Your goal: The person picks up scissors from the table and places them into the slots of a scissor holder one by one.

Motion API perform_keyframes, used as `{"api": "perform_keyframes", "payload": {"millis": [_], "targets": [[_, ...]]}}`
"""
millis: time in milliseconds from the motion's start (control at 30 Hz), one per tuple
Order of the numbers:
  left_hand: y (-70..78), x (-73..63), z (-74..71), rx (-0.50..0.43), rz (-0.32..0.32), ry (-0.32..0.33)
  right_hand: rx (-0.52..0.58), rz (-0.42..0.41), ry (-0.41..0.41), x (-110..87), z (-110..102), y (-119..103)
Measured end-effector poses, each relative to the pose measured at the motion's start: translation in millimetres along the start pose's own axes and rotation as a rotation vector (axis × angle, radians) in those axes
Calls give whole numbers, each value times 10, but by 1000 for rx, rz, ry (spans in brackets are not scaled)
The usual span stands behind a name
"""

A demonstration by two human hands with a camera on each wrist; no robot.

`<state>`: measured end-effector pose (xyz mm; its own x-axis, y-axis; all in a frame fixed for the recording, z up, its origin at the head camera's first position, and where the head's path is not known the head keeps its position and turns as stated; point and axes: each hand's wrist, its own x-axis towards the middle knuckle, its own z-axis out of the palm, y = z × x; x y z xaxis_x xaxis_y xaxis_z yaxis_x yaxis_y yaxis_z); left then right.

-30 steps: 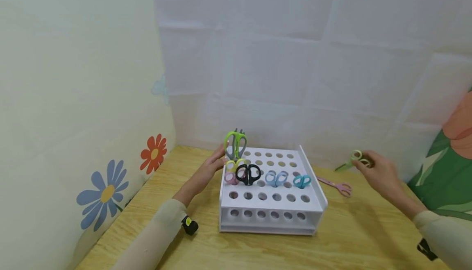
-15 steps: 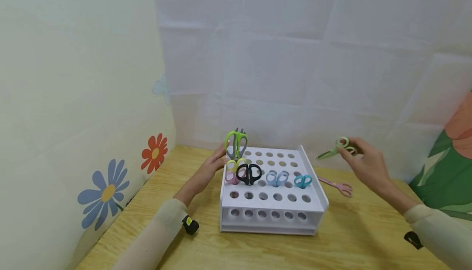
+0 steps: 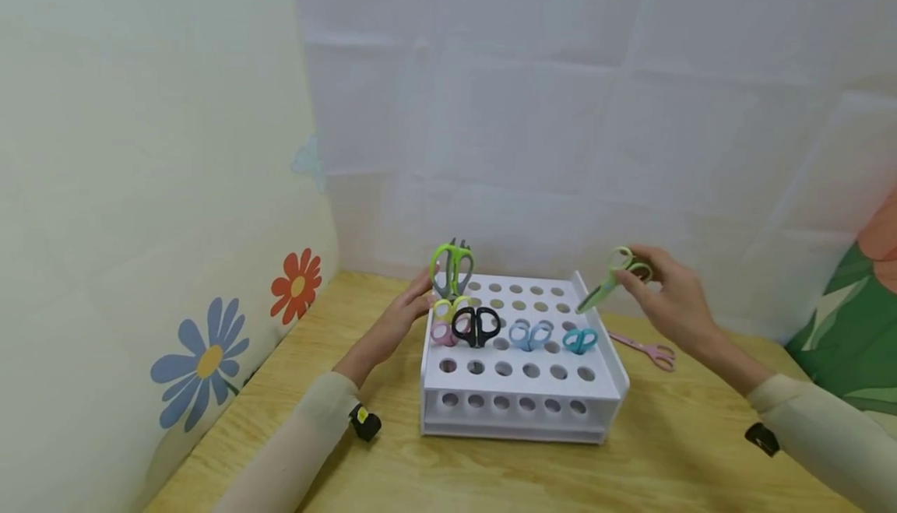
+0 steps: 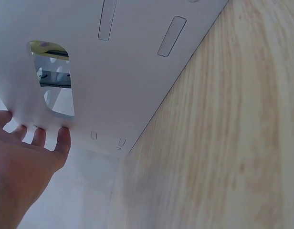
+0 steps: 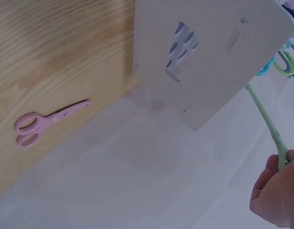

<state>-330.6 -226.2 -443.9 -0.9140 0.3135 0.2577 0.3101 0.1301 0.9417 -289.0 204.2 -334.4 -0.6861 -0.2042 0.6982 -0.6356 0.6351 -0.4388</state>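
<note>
My right hand [image 3: 676,299] pinches pale green scissors [image 3: 603,289] by their finger rings. Their blades point down and left, with the tip over the right edge of a white rack [image 3: 518,389] full of round holes. My left hand [image 3: 388,330] touches the rack's left side near the back corner; in the left wrist view its fingertips [image 4: 64,133] press on the side panel. Handles up in the rack stand lime-and-grey scissors [image 3: 459,253], black scissors [image 3: 476,335], light blue scissors [image 3: 530,339] and teal scissors [image 3: 579,340], with yellow and pink handles behind the black pair.
Pink scissors [image 5: 44,123] lie on the wood-grain table [image 3: 392,466] just right of the rack. A white sheet [image 3: 490,108] hangs close behind, and a flower-printed panel [image 3: 203,361] stands on the left. Oval cutouts pierce the rack's side panels.
My right hand has carried the pale green scissors leftward and up, from beyond the pink pair to the rack's right edge, their tip turning further down. My left hand stays put.
</note>
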Motion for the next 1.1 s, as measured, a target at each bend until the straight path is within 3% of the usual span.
{"api": "perform_keyframes", "payload": {"millis": [267, 500, 867, 1100], "targets": [[-13, -2, -7, 12, 0, -16, -4, -28, -129, 31, 149, -14], [-8, 0, 0, 4, 11, -23, 24, -24, -195, 17, 282, 18], [21, -14, 3, 8, 2, -14, 49, 89, -373, -14, 422, 20], [13, -25, -5, 21, 2, -13, 41, 113, -493, 21, 452, -19]]}}
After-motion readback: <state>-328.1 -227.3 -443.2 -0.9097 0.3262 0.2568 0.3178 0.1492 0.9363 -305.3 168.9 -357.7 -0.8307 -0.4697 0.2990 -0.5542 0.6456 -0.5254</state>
